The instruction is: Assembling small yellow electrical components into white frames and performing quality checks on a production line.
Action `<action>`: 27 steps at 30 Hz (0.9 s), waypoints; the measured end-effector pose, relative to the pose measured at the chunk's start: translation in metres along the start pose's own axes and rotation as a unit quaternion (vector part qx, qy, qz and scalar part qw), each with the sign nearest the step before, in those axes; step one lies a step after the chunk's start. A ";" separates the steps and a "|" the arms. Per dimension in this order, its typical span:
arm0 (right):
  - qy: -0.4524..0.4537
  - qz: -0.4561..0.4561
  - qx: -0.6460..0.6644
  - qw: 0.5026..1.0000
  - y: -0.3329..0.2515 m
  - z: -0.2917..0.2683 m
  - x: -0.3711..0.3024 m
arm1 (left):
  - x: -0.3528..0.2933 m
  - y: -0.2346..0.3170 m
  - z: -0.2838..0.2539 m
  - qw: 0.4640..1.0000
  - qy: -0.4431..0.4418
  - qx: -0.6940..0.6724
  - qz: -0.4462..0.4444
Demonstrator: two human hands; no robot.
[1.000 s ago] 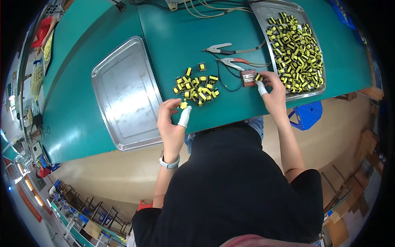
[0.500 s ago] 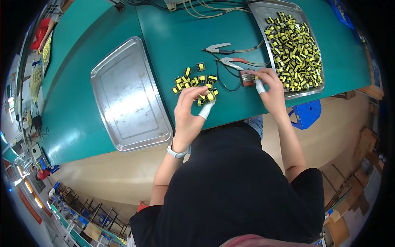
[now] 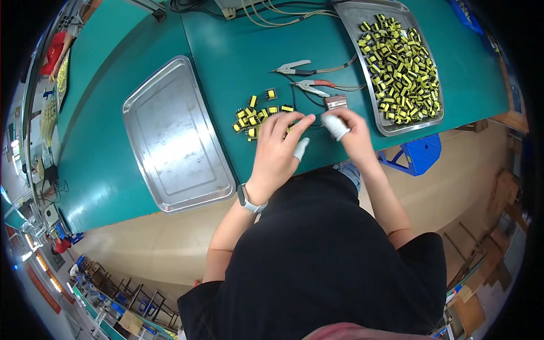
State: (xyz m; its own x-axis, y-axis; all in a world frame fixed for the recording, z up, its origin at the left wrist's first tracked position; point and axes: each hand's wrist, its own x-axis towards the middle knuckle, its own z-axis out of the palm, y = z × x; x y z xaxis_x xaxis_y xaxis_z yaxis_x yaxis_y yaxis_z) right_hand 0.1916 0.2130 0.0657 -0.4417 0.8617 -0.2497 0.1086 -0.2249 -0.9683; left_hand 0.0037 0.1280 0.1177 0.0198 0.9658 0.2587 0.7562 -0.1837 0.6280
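R hand has come off the reddish-brown block & moved toward the near edge of the green table; L hand has slid right, so the 2 hands' fingertips are now near each other, approx. in front of the block. 0.5 s ago R fingers had 1 yellow-and-black part at the block; none shows there now. Prob. means that pc's turn at the block is over & the hands are swapping pcs, but that's a judgement, not seen.

L hand: fingers half curled, index stretched toward R thumb; can't tell if it grips a pc, b/c the hand blocks the view. R hand: fingers bent, thumb w/ white cover, blurred; can't tell if anything's pinched.

Loose parts lie on the table, partly hidden by L hand; many more of the same kind fill R metal tray. L metal tray is left of the pile, as before. Pale-handled clip & red-handled clip lie beyond the hands, unmoved.
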 end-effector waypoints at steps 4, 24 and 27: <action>0.114 -0.034 -0.135 0.984 0.006 -0.029 0.017 | -0.005 -0.008 -0.001 0.983 -0.060 0.170 -0.018; 0.148 -0.060 -0.179 0.971 0.022 -0.042 0.035 | 0.002 -0.003 -0.002 0.998 0.024 -0.015 -0.062; 0.106 -0.022 -0.189 0.976 0.012 -0.043 0.037 | 0.002 -0.001 -0.002 0.989 0.050 -0.098 -0.095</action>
State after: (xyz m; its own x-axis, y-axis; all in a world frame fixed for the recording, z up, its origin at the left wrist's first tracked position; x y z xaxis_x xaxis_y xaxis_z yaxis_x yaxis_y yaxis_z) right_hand 0.2147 0.2619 0.0442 -0.2637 0.9504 -0.1651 0.4317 -0.0368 -0.9012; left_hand 0.0015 0.1298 0.1196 -0.1823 0.9652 0.1877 0.5981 -0.0427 0.8003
